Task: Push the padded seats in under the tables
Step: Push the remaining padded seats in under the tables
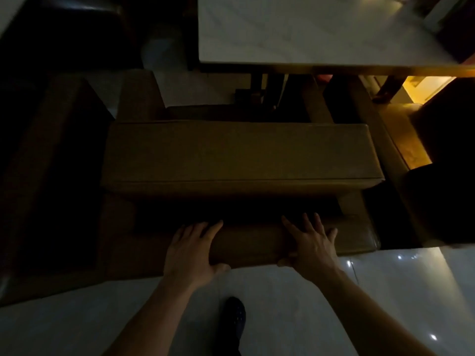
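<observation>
A long brown padded seat stands crosswise in the dim middle of the view, its far side near the pale marble table. A padded bar at its near edge lies under both hands. My left hand rests flat on top of that bar with the thumb hooked around its near side. My right hand lies the same way further right, fingers spread. The seat's far legs and the table's dark base show between seat and table edge.
Dark upholstered seating fills the left side, and another brown seat angles off at the right beside a yellow-lit patch. A glossy pale tiled floor lies under me, with my dark shoe on it.
</observation>
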A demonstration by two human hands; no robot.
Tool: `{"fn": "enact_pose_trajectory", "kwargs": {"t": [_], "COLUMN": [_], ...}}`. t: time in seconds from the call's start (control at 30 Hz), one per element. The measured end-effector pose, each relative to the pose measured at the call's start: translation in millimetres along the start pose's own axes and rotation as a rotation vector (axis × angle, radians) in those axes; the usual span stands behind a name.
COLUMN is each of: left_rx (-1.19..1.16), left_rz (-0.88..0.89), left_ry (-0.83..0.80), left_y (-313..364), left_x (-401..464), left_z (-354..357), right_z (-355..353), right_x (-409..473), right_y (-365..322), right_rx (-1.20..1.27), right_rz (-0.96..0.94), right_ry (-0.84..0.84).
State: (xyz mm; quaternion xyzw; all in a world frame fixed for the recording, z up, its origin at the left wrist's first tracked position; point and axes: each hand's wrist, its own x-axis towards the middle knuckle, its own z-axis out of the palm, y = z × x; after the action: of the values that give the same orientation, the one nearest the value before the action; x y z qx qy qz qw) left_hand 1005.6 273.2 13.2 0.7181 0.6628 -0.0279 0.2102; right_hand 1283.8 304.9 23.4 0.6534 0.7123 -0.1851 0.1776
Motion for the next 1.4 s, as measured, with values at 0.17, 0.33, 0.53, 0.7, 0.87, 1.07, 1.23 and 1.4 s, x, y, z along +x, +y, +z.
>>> {"fn": "enact_pose_trajectory", "kwargs": {"t": [0.17,0.33,0.53,0.7,0.87,1.07,1.23,1.4], "left_rx": [-0.057,-0.05,-0.054,-0.053,-0.066,-0.116,-0.107,-0.104], "left_rz": [0.038,0.051,0.038,0.029,0.044,0.048,0.057,0.039], "left_ry": [0.06,0.105,0.103,0.088,0.063,0.006,0.002,0.041], "left_y": [-11,-37,-66,-89,-106,-109,-115,-116], "left_x": [-11,-42,-89,-128,-142,-133,-121,-101], "left_z": [13,19,24,31,33,31,31,27], "right_z": [4,23,42,58,64,59,53,45], "right_x": [-3,-24,-57,-85,-93,-85,-76,-60], "right_y": [-7,-35,-71,-97,-112,-115,-117,-116], "right_rx": [-0.006,0.003,0.01,-0.013,-0.007,0.023,0.024,0.012], "right_rz": [0.003,-0.001,-0.012,-0.027,-0.022,0.01,0.011,-0.02], "right_ry": [-0.029,-0.057,-0.094,-0.148,-0.189,-0.222,-0.206,-0.172]}}
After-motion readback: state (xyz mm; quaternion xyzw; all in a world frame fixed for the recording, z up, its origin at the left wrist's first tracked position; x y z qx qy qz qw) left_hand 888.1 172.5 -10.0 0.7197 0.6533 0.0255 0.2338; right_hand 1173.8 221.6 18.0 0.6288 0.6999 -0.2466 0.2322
